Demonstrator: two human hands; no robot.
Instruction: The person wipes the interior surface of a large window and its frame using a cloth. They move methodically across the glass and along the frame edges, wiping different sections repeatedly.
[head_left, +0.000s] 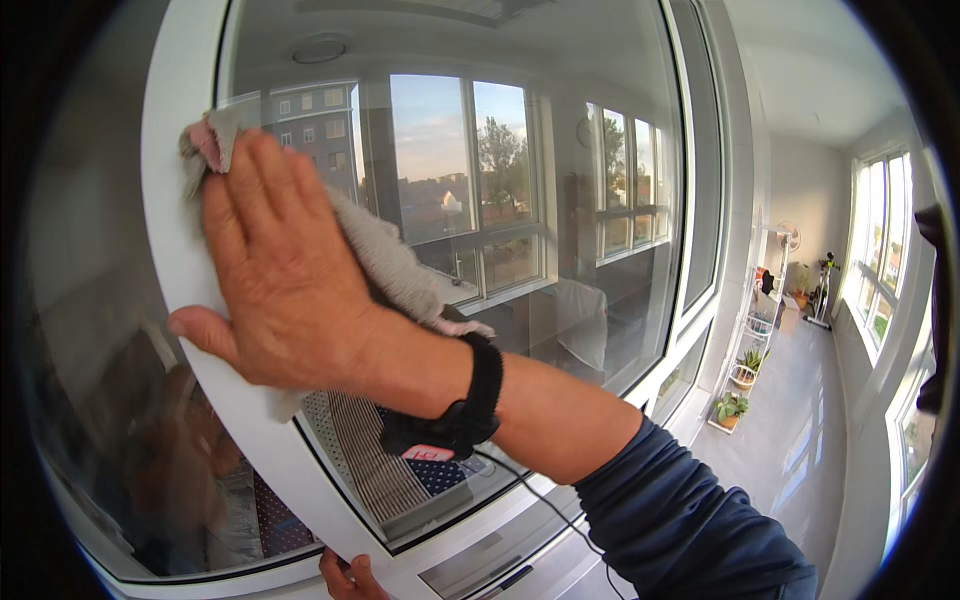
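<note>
My right hand (280, 270) lies flat, fingers stretched upward, over a grey cloth (385, 250) with pink patches. It presses the cloth against the white window frame (165, 190) and the edge of the glass pane (440, 330). Part of the cloth sticks out above the fingertips, and more trails along the forearm. A black wristband with a device (440, 430) sits on that wrist, and a thin dark cable runs down from it. At the bottom edge, my left hand (350, 578) has its bent fingers at the frame's lower corner; the rest of it is cut off.
The pane reflects other windows and a building. To the right runs a bright corridor with a pale floor (775, 470), a white rack (757, 330), potted plants (730, 408), an exercise bike (822, 290) and a fan (788, 237). Windows (880, 250) line its right wall.
</note>
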